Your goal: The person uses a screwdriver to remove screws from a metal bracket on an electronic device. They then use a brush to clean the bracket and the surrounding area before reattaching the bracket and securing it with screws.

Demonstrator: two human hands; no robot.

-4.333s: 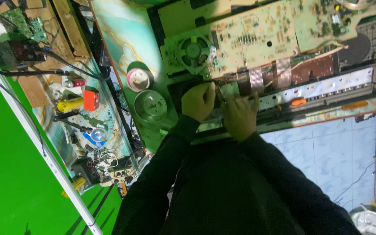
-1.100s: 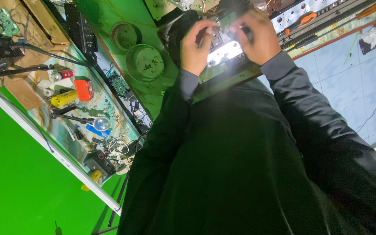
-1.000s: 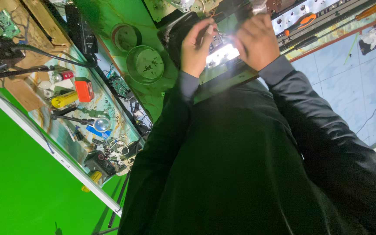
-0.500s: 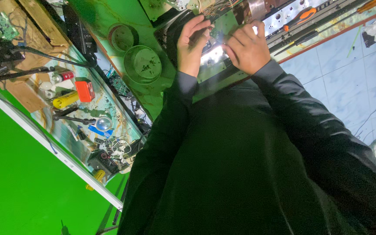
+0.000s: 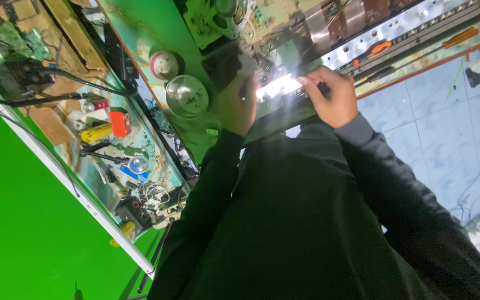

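Both hands meet at a bright shining strip [image 5: 278, 87] on the near edge of the surface [image 5: 156, 28]. The left hand [image 5: 239, 105] lies beside it, grip unclear; the right hand [image 5: 331, 97] pinches its end. Beyond lies a circuit board [image 5: 262, 22].

Green wall [image 5: 23, 222], pale blue tiled floor [image 5: 445, 144], cluttered green workbench [image 5: 145, 28].
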